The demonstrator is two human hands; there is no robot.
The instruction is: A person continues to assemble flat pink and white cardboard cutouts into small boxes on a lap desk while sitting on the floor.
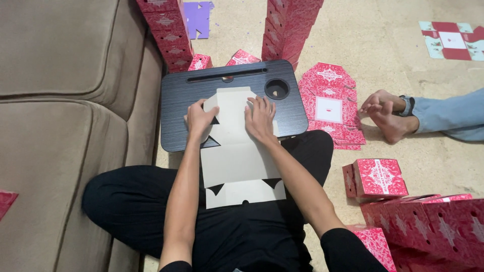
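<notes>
Fingers of both hands spread flat, gripping nothing, pressing a grey unfolded cardboard box blank onto a black lap tray.

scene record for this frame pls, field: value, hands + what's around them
left hand: pressed flat on the left edge of the flat carton blank, no closed grip
right hand: pressed flat on the blank's upper part
carton blank: unfolded, plain grey side up, lying half on the lap desk, half over the lap
lap desk: black, with a round cup hole
flat blanks: red printed stack on the floor, right of the desk
folded boxes: red, lower right
sofa: beige, left
other person: bare feet at right
</notes>
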